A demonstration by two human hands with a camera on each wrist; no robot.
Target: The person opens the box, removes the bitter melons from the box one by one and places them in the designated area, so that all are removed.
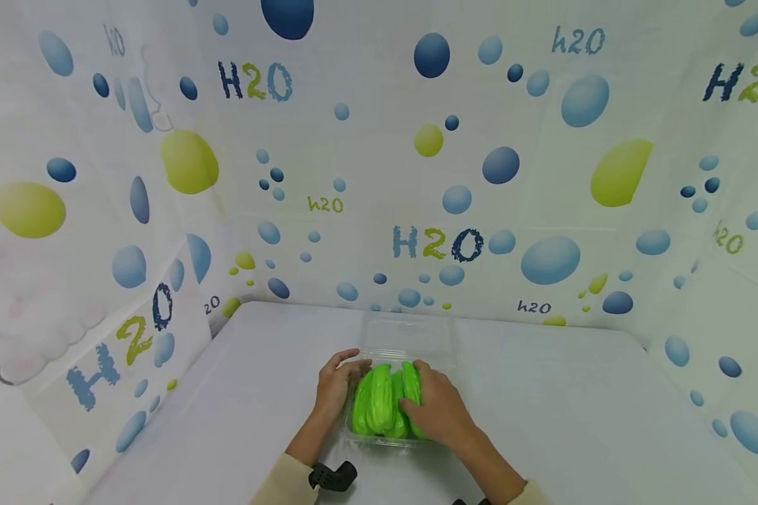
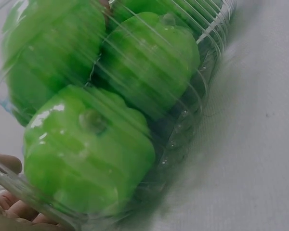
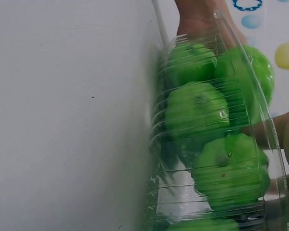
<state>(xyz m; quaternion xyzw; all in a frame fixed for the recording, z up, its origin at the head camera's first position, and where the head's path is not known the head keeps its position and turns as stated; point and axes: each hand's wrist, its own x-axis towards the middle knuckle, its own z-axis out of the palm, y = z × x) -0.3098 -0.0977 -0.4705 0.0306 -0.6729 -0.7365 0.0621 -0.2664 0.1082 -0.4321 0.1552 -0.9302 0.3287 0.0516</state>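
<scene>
A clear plastic clamshell box [image 1: 379, 442] sits on the table, holding several long, ridged, shiny green vegetables [image 1: 381, 403] with stubby stem ends, side by side. My left hand [image 1: 336, 384] is at the box's left side; in the left wrist view its fingers [image 2: 20, 211] and thumb lie on either side of the clear rim. On the right, my right hand [image 1: 442, 410] grips the rightmost green vegetable [image 1: 412, 386], its thumb reaching between that one and its neighbour. The right wrist view shows the vegetables [image 3: 197, 108] through the ribbed wall; my right fingers are partly hidden.
The box's transparent lid [image 1: 407, 333] stands open toward the back. A white cloth-like surface [image 1: 543, 407] spreads around the box. Behind and beside it rise curtains [image 1: 379, 140] printed with bubbles and H2O lettering. A black strap [image 1: 333, 477] is on my left wrist.
</scene>
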